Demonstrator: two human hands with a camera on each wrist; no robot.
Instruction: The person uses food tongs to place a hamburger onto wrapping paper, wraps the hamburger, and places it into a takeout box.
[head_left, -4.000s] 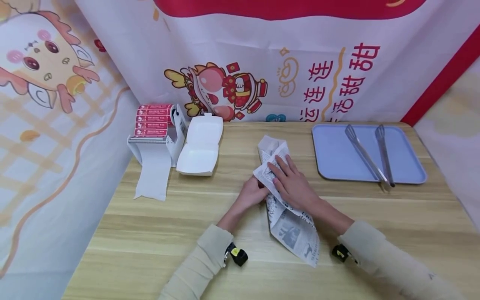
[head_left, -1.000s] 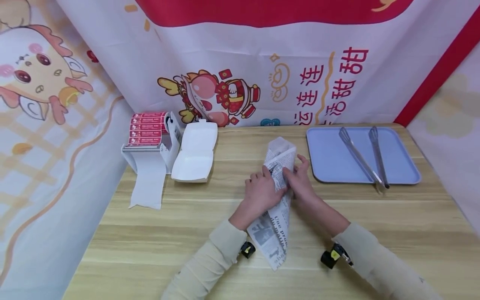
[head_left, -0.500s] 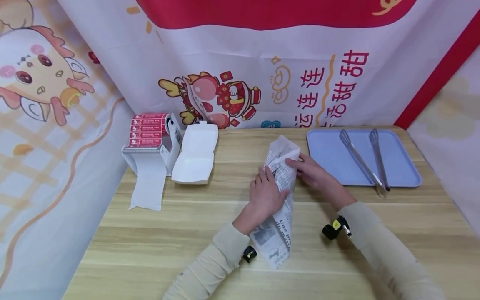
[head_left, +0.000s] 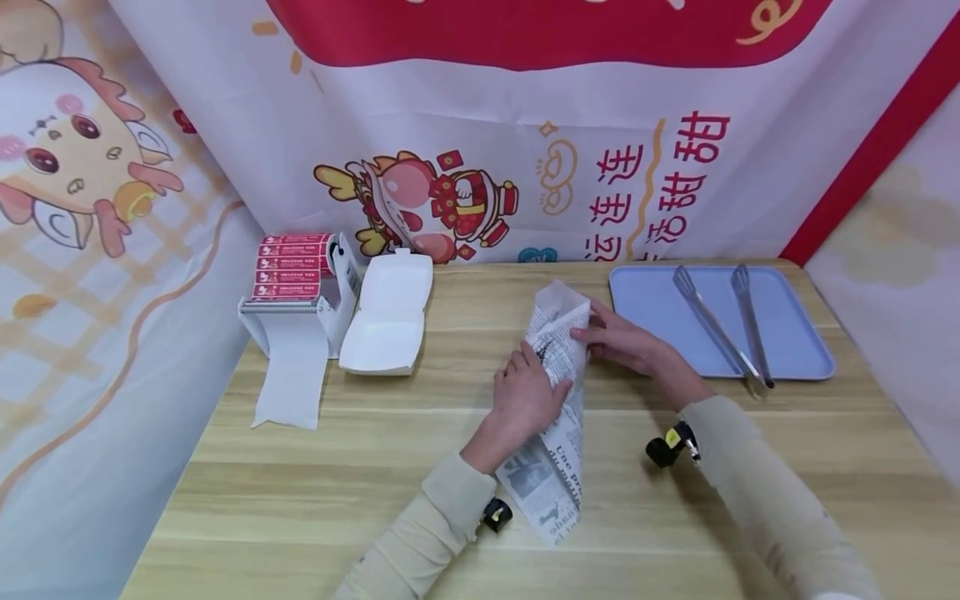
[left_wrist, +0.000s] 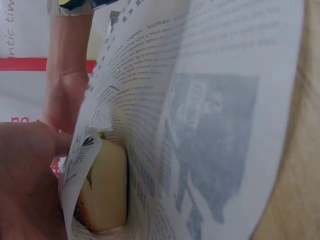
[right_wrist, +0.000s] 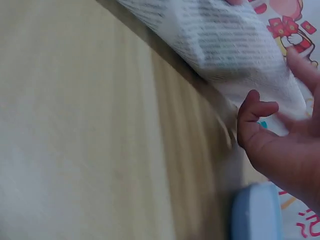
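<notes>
A sheet of newsprint wrapping paper (head_left: 566, 408) lies folded into a long, narrow wrap at the table's middle. In the left wrist view, its open near end shows a pale bun-like food (left_wrist: 107, 185) with a browned, seeded surface; the far part is hidden by paper. My left hand (head_left: 525, 396) holds the wrap from its left side, with fingers bent over the top. At the upper right edge, my right hand (head_left: 618, 337) pinches the paper, its thumb side on the front. The right wrist view shows a finger (right_wrist: 255, 112) of that hand curled beside the far end.
To the left stand a label dispenser (head_left: 300, 292) with a red-printed roll and an open white clamshell box (head_left: 386, 321). On the right, a blue tray (head_left: 795, 333) bears two metal tongs (head_left: 712, 321). A printed cloth (head_left: 465, 100) hangs behind the wooden table (head_left: 300, 500).
Four seconds ago the right hand lay flat across the paper and the left gripped its left edge. The paper is now folded narrower, with the left hand over it and the right at its upper right edge.
</notes>
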